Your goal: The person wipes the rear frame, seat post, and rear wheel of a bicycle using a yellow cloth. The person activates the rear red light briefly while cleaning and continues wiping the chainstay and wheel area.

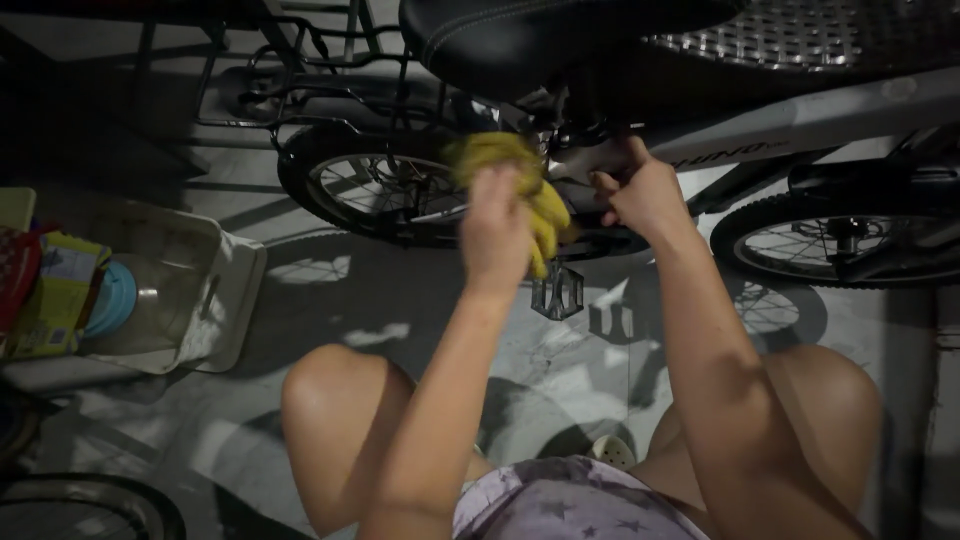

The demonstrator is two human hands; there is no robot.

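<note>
On a dim concrete floor, my left hand (495, 225) grips a yellow cloth (520, 180) beneath the bicycle saddle (540, 35); my right hand (640, 190) pinches the frame there, mid-wipe, next needing firm rubbing.

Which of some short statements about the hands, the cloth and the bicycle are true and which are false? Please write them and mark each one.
1. The left hand holds a yellow cloth. True.
2. The right hand rests on the floor. False: it grips the bicycle frame below the saddle.
3. The saddle is black. True.
4. The pedal is red. False: it looks grey metal.
</note>
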